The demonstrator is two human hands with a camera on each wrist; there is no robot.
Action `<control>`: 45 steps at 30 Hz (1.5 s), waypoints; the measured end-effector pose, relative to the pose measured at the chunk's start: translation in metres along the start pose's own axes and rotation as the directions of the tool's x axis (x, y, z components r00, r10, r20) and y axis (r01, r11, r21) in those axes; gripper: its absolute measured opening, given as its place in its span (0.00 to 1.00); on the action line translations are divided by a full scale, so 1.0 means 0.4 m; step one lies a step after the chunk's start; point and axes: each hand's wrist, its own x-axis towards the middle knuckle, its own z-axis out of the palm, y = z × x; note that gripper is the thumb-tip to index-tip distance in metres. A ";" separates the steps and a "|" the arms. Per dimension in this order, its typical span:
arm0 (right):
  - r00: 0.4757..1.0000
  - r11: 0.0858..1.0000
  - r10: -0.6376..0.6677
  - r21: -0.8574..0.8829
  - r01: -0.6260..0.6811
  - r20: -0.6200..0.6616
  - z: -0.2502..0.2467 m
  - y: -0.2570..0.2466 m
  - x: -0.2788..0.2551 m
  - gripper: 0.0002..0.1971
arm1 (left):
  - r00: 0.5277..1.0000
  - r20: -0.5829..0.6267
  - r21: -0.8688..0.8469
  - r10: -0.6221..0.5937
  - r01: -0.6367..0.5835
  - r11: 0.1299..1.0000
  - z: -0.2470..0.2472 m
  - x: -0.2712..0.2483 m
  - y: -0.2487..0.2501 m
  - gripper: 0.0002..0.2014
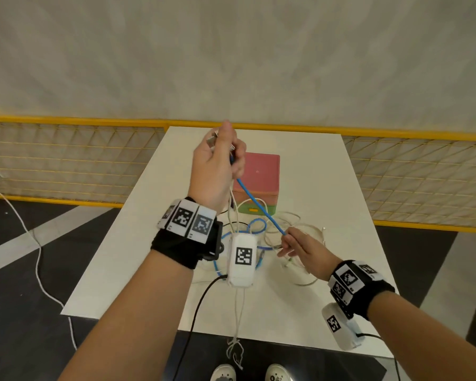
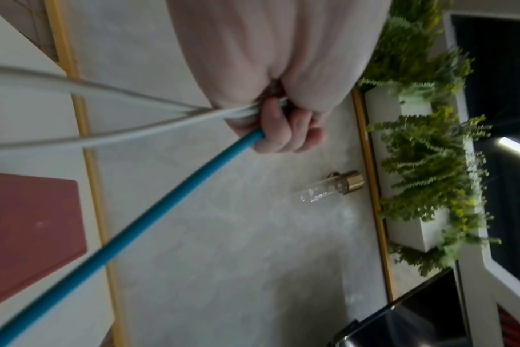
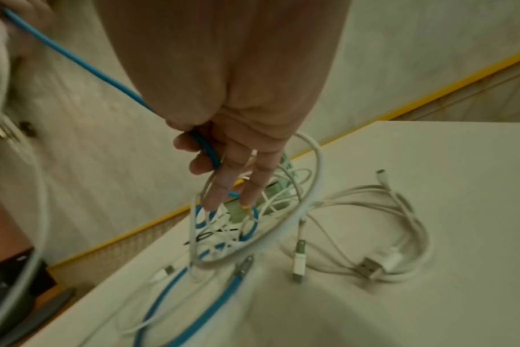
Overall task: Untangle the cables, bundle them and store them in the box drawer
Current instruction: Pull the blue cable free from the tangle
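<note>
Above the tabletop (image 1: pixel 300 298) centre: left hand (image 1: pixel 217 171) clenches blue cable (image 1: pixel 261 207) end plus white strands; right hand (image 1: pixel 305 250) pinches it lower. Light, limp, probably slick. Grip near connectors; the rest lies tangled before the box (image 1: pixel 261 174).

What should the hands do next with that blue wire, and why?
Probably the right hand should slide along the blue cable toward the pile, freeing its loops. The left hand holds one end high, but blue loops lie tangled among the white cables.
</note>
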 end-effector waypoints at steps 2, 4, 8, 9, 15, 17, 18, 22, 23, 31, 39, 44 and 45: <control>0.998 0.998 0.056 -0.022 -0.057 -0.009 -0.010 0.019 0.003 0.14 | 1.000 -0.008 -0.016 0.024 -0.024 1.000 -0.014 0.010 0.024 0.17; 0.994 0.995 0.102 0.002 -0.102 -0.037 -0.028 0.017 0.016 0.14 | 1.000 -0.007 0.011 0.019 -0.019 1.000 -0.026 0.013 0.036 0.15; 0.984 0.992 0.114 0.065 -0.106 -0.140 -0.078 -0.069 0.049 0.13 | 0.988 0.154 0.335 0.000 -0.052 0.941 -0.028 -0.006 0.030 0.03; 0.985 0.997 0.071 0.027 -0.067 -0.160 -0.092 -0.101 0.055 0.13 | 0.977 0.213 0.439 -0.026 -0.072 0.896 -0.025 -0.013 0.014 0.08; 0.919 0.827 -0.347 -0.524 0.204 -0.188 -0.141 -0.255 0.074 0.09 | 0.896 0.311 0.673 -0.318 0.028 0.739 -0.010 -0.040 -0.090 0.14; 0.927 0.894 -0.313 -0.395 0.214 -0.206 -0.143 -0.256 0.083 0.10 | 0.937 0.250 0.628 -0.244 0.035 0.778 -0.003 -0.035 -0.076 0.18; 0.948 0.940 -0.255 -0.281 0.196 -0.191 -0.138 -0.248 0.086 0.10 | 0.956 0.219 0.592 -0.196 0.029 0.806 0.002 -0.031 -0.060 0.17; 0.997 0.997 -0.037 -0.073 0.032 -0.063 -0.098 -0.140 0.089 0.13 | 1.000 -0.002 0.404 0.023 -0.020 0.914 -0.006 0.012 0.027 0.14; 0.999 0.997 0.010 -0.077 -0.014 -0.049 -0.090 -0.108 0.085 0.13 | 0.995 -0.066 0.349 0.068 -0.041 0.936 -0.020 0.028 0.052 0.14; 0.988 0.994 -0.023 -0.110 0.006 -0.154 -0.118 -0.093 0.092 0.12 | 0.970 -0.207 0.616 0.131 0.025 0.788 -0.107 0.081 0.029 0.08; 0.926 0.932 -0.307 -0.266 0.246 -0.219 -0.150 -0.235 0.110 0.08 | 0.950 0.292 0.759 -0.110 -0.160 0.632 -0.015 -0.003 -0.091 0.21; 0.929 0.945 -0.295 -0.211 0.249 -0.225 -0.159 -0.231 0.121 0.09 | 0.972 0.234 0.705 -0.007 -0.165 0.690 0.000 0.008 -0.098 0.09; 0.946 0.964 -0.245 -0.156 0.215 -0.214 -0.157 -0.218 0.123 0.09 | 0.979 0.193 0.689 0.063 -0.181 0.702 -0.001 0.013 -0.085 0.09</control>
